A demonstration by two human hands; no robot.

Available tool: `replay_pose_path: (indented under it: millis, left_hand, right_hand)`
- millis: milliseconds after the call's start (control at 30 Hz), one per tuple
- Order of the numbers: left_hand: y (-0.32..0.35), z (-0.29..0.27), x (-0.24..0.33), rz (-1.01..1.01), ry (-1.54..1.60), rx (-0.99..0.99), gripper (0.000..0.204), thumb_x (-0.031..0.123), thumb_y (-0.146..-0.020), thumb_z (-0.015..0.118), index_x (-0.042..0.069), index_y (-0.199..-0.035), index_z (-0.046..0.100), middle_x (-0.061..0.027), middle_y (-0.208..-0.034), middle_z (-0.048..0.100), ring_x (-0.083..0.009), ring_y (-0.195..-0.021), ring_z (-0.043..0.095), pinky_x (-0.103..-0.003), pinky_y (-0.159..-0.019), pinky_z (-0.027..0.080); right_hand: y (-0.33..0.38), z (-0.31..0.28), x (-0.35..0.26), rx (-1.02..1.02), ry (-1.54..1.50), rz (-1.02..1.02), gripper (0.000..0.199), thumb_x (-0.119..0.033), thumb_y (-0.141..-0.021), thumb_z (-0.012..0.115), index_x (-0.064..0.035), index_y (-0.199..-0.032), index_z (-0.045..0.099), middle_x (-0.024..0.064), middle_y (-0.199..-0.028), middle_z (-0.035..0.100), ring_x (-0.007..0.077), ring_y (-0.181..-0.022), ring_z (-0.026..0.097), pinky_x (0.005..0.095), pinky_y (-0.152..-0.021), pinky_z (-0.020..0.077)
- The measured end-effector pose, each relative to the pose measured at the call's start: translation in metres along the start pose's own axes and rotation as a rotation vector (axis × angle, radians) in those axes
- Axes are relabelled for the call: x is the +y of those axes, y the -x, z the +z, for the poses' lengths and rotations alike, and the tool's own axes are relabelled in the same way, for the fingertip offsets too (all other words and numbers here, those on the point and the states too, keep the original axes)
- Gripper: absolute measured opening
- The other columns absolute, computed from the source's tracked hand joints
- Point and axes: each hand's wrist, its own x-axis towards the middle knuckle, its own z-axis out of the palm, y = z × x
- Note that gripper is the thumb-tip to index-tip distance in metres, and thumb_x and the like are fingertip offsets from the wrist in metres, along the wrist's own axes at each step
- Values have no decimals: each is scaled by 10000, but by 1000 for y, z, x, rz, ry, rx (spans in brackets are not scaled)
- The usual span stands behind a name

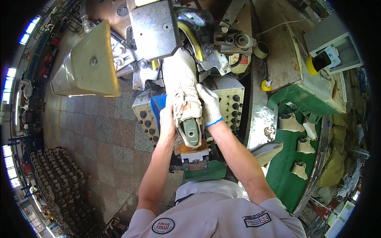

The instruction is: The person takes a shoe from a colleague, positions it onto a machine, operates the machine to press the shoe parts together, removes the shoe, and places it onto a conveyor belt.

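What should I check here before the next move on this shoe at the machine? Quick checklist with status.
1. Left hand on the shoe: ok, bare, gripping the left side of the white shoe upper.
2. Right hand on the shoe: ok, in a white glove, pressed on the right side.
3. Shoe seated: ok as far as visible, it sits sole-up on the green last, toe pointing into the machine head.
4. Toe fully in the clamps: cannot tell, metal parts hide it.
5. Fingers clear of the moving parts: cannot tell, both hands sit near the heel end.
6. Next pieces ready: ok, several beige uppers lie on the green conveyor at right.
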Motion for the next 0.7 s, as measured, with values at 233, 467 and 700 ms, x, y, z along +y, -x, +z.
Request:
replay_pose_path:
  millis: [233,467,700]
  left_hand:
    - [-3,-1,2,68,-108,8,447,352,-1069,509,-56,-1148,674,-85,-1036,712,-126,-876,654,-281,-797,526]
    - [-4,6,8,90,-211,59,438,349,-1079,503,-49,-1094,684,-76,-986,709,-111,-829,622,-272,-755,503]
    - [-24,-12,-18,259,-197,-8,449,354,-1082,500,-17,-928,702,-21,-802,673,-74,-689,535,-254,-634,438]
  right_hand:
    - [-8,-6,11,23,-74,1,268,-215,-975,682,22,-1092,728,87,-1026,733,152,-897,675,309,-814,553]
    - [-5,-4,9,17,-40,15,306,-271,-1001,653,15,-1075,736,83,-1018,733,140,-873,675,307,-784,557]
    - [-2,1,16,154,133,-73,311,-296,-1014,657,-3,-937,727,24,-873,703,90,-740,612,282,-646,518]
